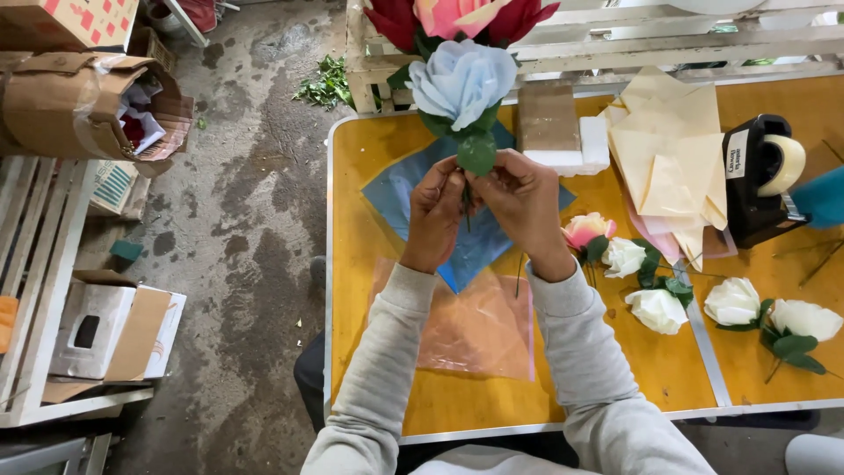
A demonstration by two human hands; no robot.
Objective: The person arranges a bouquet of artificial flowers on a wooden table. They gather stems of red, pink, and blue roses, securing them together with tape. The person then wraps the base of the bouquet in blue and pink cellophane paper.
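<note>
Yellow tabletop [378,176]; left hand [437,211], right hand [525,207] pinching stem of fabric rose [462,84] (pale blue).

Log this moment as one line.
left hand: grips stem | right hand: pinches stem | item: pale blue artificial rose | under: blue paper sheet

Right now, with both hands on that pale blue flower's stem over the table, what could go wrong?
1. The left hand and right hand pinch the thin stem just under the blue flower; the heavy head could tip or the stem bend.
2. The blue sheet and clear film lie loose below; a sleeve might drag them.
3. The loose white flowers lie close to the right elbow and could get knocked.
</note>
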